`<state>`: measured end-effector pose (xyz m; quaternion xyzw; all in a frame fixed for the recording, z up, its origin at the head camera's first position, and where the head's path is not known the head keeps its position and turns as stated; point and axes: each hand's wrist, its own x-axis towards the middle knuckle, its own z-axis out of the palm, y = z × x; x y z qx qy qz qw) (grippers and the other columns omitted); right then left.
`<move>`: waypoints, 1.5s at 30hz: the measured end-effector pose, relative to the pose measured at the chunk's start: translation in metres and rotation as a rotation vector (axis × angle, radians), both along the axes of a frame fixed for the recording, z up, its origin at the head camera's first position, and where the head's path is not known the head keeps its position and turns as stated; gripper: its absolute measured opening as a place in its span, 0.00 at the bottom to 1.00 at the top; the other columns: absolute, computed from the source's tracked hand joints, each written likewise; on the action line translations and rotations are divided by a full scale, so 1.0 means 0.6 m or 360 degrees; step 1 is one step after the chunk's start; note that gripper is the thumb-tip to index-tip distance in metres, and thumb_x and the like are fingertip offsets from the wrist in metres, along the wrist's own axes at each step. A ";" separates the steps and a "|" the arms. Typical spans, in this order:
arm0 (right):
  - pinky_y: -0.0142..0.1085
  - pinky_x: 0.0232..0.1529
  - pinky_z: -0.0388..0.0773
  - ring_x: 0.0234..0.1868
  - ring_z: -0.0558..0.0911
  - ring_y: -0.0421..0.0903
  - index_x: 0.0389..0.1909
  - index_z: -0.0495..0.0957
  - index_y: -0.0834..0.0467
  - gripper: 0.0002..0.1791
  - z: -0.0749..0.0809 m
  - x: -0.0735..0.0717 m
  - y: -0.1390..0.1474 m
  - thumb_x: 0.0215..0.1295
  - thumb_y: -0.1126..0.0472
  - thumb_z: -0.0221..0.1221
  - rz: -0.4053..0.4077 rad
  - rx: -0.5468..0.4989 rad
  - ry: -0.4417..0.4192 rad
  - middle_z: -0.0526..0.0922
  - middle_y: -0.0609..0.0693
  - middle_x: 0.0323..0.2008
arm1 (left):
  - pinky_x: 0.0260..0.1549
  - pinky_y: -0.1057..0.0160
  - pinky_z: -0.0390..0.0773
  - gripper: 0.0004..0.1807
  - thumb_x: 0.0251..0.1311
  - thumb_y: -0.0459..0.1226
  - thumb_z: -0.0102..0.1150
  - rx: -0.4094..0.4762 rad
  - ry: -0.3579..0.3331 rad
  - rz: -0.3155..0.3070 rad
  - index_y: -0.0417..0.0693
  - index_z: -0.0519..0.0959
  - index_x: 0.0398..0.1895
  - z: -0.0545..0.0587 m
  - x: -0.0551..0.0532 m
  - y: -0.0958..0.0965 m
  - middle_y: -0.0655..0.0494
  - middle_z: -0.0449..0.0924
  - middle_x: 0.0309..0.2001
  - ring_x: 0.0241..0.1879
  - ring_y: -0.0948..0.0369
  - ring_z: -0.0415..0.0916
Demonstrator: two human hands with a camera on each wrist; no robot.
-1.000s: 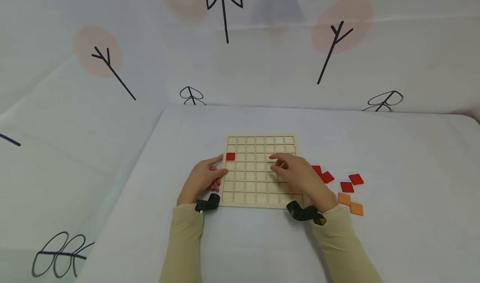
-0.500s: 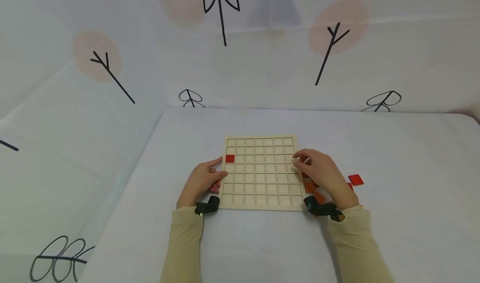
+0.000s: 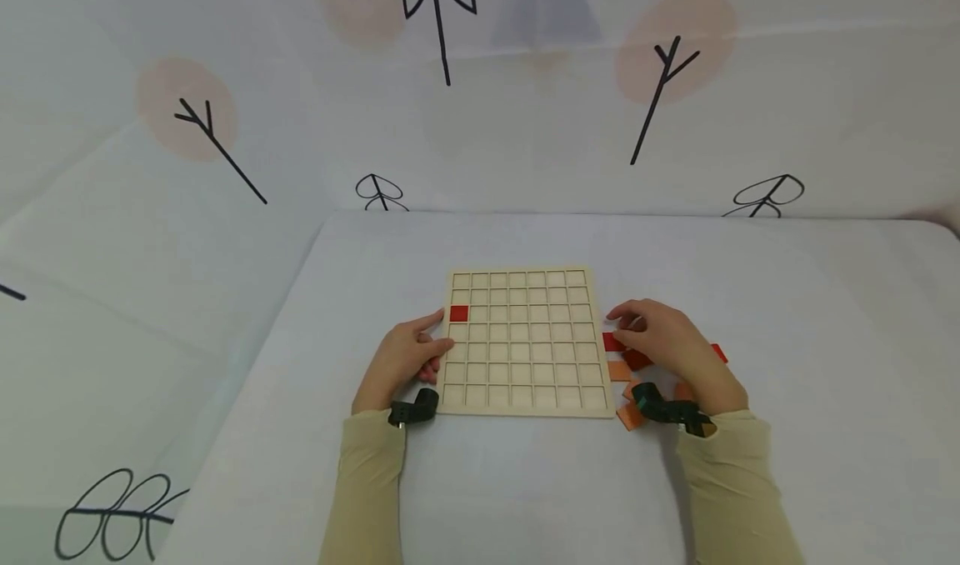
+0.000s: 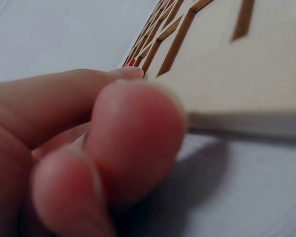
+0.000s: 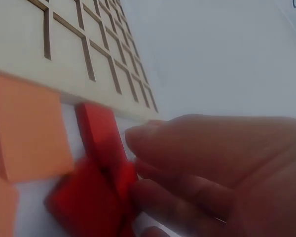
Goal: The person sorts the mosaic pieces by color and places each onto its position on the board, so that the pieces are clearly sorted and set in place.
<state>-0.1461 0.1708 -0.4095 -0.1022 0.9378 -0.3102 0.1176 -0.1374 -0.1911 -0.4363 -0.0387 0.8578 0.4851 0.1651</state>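
Note:
A square wooden grid board [image 3: 519,352] lies on the white table, with one red tile [image 3: 459,313] in a cell of its left column. At the board's left edge, my left hand [image 3: 401,352] rests with index finger and thumb against the rim [image 4: 237,98]; the other fingers curl below. Off the right edge, my right hand [image 3: 667,336] hovers over loose tiles, its fingers loosely bent and holding nothing visible. Its thumb is close to a red tile [image 5: 106,133] beside the board. Part of the tile pile is hidden under that hand.
Several orange tiles [image 3: 619,371] lie along the board's lower right edge. Another red tile [image 3: 720,352] shows past the right wrist. Dark cameras sit on both wrists. A printed white cloth [image 3: 525,132] rises behind the table [image 3: 510,490].
My right hand has moved right, from over the board to over the loose tiles, uncovering the board's right columns. The left hand stays at the left edge.

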 end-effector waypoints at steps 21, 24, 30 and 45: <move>0.44 0.36 0.71 0.39 0.70 0.53 0.46 0.75 0.60 0.17 -0.001 0.001 0.033 0.58 0.55 0.57 0.0000 0.0103 -0.0125 0.71 0.60 0.42 | 0.16 0.63 0.75 0.32 0.52 0.46 0.61 -0.0042 0.0016 -0.0001 0.66 0.63 0.62 0.001 -0.001 -0.001 0.49 0.74 0.16 0.12 0.58 0.73; 0.42 0.35 0.71 0.39 0.71 0.53 0.45 0.75 0.59 0.17 0.000 0.002 0.033 0.58 0.55 0.57 -0.0018 0.0099 -0.0150 0.72 0.59 0.41 | 0.15 0.63 0.74 0.33 0.52 0.46 0.61 -0.0063 0.0020 -0.0007 0.66 0.62 0.63 0.002 -0.002 0.000 0.50 0.74 0.15 0.12 0.59 0.73; 0.36 0.29 0.68 0.35 0.71 0.49 0.44 0.73 0.56 0.14 0.000 0.003 0.033 0.59 0.55 0.57 -0.0046 0.0051 -0.0208 0.76 0.55 0.38 | 0.15 0.64 0.74 0.33 0.53 0.46 0.60 -0.0096 0.0002 -0.0015 0.66 0.61 0.64 0.001 -0.002 0.000 0.51 0.74 0.15 0.11 0.60 0.72; 0.46 0.38 0.71 0.42 0.71 0.54 0.50 0.73 0.58 0.18 0.000 0.002 0.035 0.62 0.54 0.52 -0.0079 0.0070 -0.0215 0.76 0.58 0.42 | 0.15 0.64 0.74 0.33 0.53 0.47 0.60 -0.0120 0.0010 -0.0022 0.67 0.62 0.63 0.002 -0.002 0.000 0.50 0.74 0.15 0.11 0.59 0.72</move>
